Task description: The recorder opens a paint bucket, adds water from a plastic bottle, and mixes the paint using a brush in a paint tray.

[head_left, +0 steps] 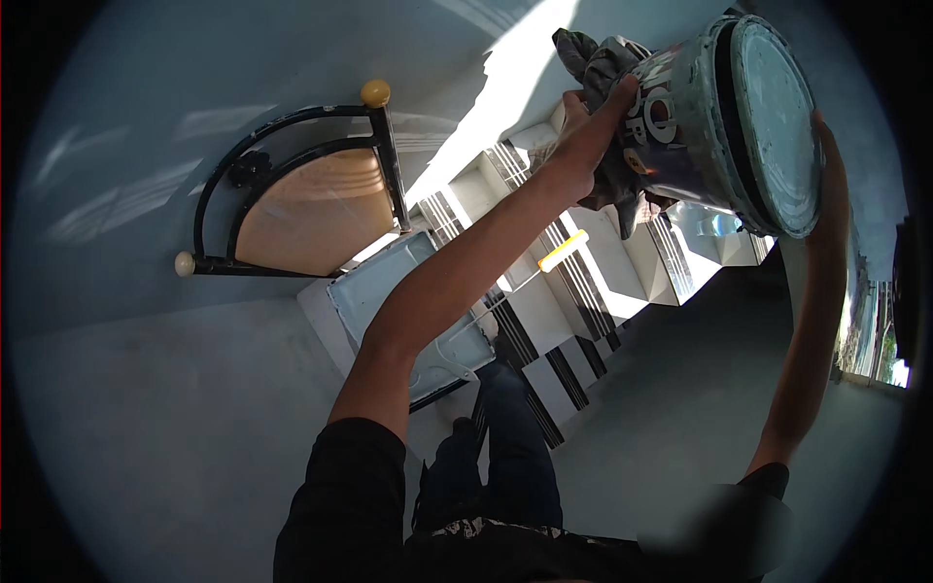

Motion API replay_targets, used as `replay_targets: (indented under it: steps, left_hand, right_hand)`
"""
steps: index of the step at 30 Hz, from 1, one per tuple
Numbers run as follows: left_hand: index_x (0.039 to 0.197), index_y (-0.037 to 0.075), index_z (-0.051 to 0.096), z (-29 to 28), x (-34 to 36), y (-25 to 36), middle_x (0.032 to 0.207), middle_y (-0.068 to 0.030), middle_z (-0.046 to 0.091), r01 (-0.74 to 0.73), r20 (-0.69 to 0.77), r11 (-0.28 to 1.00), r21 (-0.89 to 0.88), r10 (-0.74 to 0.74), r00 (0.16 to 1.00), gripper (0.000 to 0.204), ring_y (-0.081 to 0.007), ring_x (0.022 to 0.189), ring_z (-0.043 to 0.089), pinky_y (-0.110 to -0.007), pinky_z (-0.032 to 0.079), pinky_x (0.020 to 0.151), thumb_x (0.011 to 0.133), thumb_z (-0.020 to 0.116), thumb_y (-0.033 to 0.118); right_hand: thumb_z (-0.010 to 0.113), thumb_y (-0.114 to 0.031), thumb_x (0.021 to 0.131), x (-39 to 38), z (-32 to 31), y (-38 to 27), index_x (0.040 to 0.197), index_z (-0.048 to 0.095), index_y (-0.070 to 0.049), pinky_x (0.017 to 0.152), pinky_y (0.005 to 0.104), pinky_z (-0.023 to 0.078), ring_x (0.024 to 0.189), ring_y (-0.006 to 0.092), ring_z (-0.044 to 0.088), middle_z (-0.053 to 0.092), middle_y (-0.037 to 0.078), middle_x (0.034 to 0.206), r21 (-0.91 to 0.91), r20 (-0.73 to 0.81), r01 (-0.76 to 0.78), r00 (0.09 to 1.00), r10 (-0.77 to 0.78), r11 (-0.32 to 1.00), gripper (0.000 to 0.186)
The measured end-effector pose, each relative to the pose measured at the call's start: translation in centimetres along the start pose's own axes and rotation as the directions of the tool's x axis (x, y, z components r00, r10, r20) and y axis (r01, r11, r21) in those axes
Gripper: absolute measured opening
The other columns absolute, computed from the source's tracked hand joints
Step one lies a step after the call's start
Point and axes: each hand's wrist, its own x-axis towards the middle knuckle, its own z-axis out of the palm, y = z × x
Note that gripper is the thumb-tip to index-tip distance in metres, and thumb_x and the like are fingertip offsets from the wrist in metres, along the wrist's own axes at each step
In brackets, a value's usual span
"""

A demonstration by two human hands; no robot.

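A round paint bucket [685, 136] with a dark printed label and pale blue smears is held up at the upper right, tilted on its side. Its flat, paint-coated round end [775, 126] faces right, next to a black band. My left hand [598, 117] is closed on the label side, thumb against the wall. Around the other end bunches a dark, crumpled cloth or bag [607, 73]. My right hand [829, 146] presses against the bucket's right edge; its fingers are mostly hidden behind it. The bucket's inside does not show.
Below my left arm sits a light-blue paint tray [374, 282]. A roller with a yellow sleeve [564, 251] extends from it over steps with black-and-white striped tiles [569, 374]. To the left stands a chair [321, 209] with a black frame. Clear plastic [714, 222] shows beneath the bucket.
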Motion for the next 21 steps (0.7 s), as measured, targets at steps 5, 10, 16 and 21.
replay_targets:
  steps: [5,10,16,21]
  left_hand:
    - [0.13,0.001,0.021,3.7,-9.9,7.1,0.129,-0.0242,0.044,-0.028,-0.058,0.997,0.07,0.032,0.998,0.101,-0.0307,0.119,0.053,-0.045,0.055,0.091,0.074,0.079,0.063]
    - [0.132,0.0,0.017,9.3,-21.2,8.5,0.131,-0.0232,0.044,-0.07,-0.047,0.992,-0.102,0.066,0.997,0.101,-0.0258,0.119,0.051,-0.036,0.05,0.094,0.079,0.074,0.064]
    - [0.129,0.0,0.022,7.7,-35.8,7.7,0.123,-0.0177,0.049,-0.203,-0.306,0.961,-0.186,0.139,0.942,0.084,-0.0189,0.11,0.054,-0.031,0.05,0.091,0.087,0.074,0.052]
    - [0.128,0.0,0.028,2.4,-47.8,6.9,0.121,-0.0137,0.052,-0.356,-0.582,0.932,-0.061,0.257,0.772,0.075,-0.0152,0.11,0.053,-0.029,0.047,0.092,0.089,0.073,0.046]
  right_hand:
    - [0.05,-0.051,0.098,-5.7,-0.3,-9.3,0.146,0.046,-0.008,0.092,0.0339,0.055,0.112,0.0261,0.065,0.054,0.021,0.135,-0.327,-0.017,0.285,0.952,-0.307,0.901,0.065]
    - [0.042,-0.037,0.101,-17.8,1.3,-21.1,0.146,0.038,0.006,0.108,0.049,0.042,0.133,0.0393,0.046,0.041,0.023,0.148,-0.306,0.196,0.233,0.964,-0.179,0.923,0.063]
    - [0.055,-0.055,0.095,-22.6,0.2,-18.8,0.144,0.044,-0.001,0.092,0.036,0.056,0.109,0.0252,0.066,0.056,0.021,0.13,-0.329,0.291,0.35,0.921,-0.259,0.877,0.074]
    - [0.057,-0.05,0.096,-33.2,9.1,-17.5,0.136,0.054,0.001,0.096,0.0289,0.047,0.107,0.0187,0.062,0.062,0.013,0.123,-0.146,0.494,-0.026,0.864,0.096,0.989,0.065]
